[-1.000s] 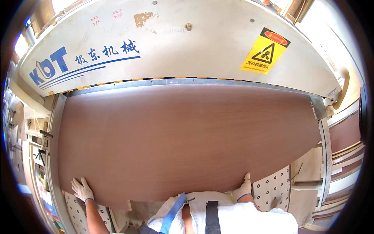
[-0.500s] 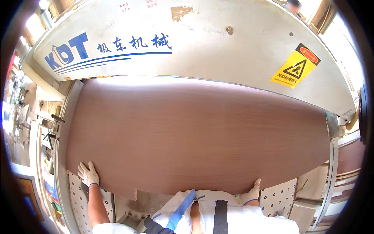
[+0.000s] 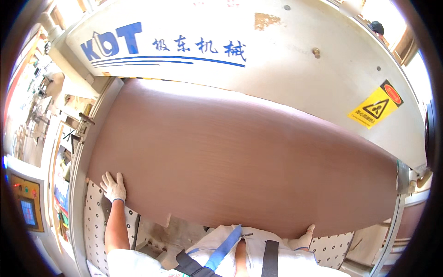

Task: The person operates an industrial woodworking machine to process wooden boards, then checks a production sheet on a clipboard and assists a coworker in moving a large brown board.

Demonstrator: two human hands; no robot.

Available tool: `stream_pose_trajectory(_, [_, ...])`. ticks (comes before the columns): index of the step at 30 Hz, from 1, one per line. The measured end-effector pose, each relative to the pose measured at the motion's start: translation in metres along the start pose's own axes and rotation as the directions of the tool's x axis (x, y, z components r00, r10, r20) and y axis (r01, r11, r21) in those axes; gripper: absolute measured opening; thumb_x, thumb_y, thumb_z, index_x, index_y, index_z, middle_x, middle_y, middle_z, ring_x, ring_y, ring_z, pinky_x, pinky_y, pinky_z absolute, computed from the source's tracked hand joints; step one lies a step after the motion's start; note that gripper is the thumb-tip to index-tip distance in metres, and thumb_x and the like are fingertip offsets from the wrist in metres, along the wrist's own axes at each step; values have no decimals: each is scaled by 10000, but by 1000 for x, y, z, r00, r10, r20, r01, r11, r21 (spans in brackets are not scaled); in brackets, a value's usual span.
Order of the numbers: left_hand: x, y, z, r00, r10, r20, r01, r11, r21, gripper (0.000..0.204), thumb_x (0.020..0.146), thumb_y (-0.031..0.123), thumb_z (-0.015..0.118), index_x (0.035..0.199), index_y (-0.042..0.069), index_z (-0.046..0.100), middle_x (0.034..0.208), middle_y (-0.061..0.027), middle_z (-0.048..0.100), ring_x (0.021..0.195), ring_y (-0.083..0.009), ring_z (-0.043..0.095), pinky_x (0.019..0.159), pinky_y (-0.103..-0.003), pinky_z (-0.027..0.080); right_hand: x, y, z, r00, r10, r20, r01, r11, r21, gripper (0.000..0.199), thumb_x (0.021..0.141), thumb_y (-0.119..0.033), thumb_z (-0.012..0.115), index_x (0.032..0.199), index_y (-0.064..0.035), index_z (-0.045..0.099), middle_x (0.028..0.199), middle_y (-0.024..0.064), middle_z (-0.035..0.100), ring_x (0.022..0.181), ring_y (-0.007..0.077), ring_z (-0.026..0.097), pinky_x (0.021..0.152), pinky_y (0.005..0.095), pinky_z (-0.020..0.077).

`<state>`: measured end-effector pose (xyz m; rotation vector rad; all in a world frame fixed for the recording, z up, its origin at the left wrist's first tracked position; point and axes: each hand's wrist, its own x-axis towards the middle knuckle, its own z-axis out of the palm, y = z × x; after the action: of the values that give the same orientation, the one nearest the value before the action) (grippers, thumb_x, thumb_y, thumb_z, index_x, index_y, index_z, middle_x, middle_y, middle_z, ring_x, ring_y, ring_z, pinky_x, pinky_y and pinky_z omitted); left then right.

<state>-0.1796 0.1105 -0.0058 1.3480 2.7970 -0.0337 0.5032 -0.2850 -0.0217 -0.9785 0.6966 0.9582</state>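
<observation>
A large brown wood-grain board [image 3: 249,157] lies flat across the machine bed, its far edge running under a white machine beam [image 3: 300,69]. My left hand [image 3: 114,188], in a white glove, rests with fingers spread on the board near its front left corner. Against the front edge, right of my body, is my gloved right hand [image 3: 302,241]. One digit points up there beside the edge; its other fingers are hidden, so its grip cannot be made out. A small notch shows in the front edge between my left hand and my body.
Perforated white bed panels [image 3: 96,231] show below the board on both sides. A metal side rail [image 3: 85,147] with a clamp-like fitting runs along the left. Beyond it stands a control panel [image 3: 27,205]. A yellow warning sticker [image 3: 376,105] is on the beam. Behind it, a person's dark-capped head [image 3: 377,27] shows.
The view has turned and tilted, so the beam appears farther right and more of the control panel shows at left. Both hands keep their places at the board.
</observation>
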Motion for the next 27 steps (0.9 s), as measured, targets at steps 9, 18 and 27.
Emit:
stream_pose_trajectory(9, [-8, 2, -8, 1000, 8, -28, -10, 998, -61, 928, 1059, 709, 515, 1761, 125, 347, 1844, -167, 285, 1687, -477, 222, 1299, -700, 278, -33, 15, 61, 989, -141, -48, 139, 990, -37, 788, 1119, -698, 489, 1719, -191, 433, 1761, 55, 452, 1625, 350, 407, 1275, 607, 434])
stream_pose_trajectory(18, [-18, 3, -19, 1000, -4, -28, 1, 996, -92, 922, 1054, 699, 538, 1750, 122, 359, 1838, -161, 285, 1687, -486, 213, 1306, -694, 268, -18, 9, 55, 953, -279, -118, 255, 949, -183, 762, 1129, -673, 490, 1716, -189, 446, 1767, 93, 441, 1594, 360, 444, 1267, 571, 452])
stream_pose_trajectory(27, [-19, 9, -24, 999, -4, -35, 0, 994, -113, 898, 1054, 685, 552, 1732, 123, 380, 1830, -156, 294, 1683, -467, 222, 1296, -680, 287, 12, 7, 61, 946, -322, -32, 303, 917, -261, 760, 1130, -670, 492, 1717, -188, 447, 1767, 99, 440, 1590, 361, 448, 1267, 566, 451])
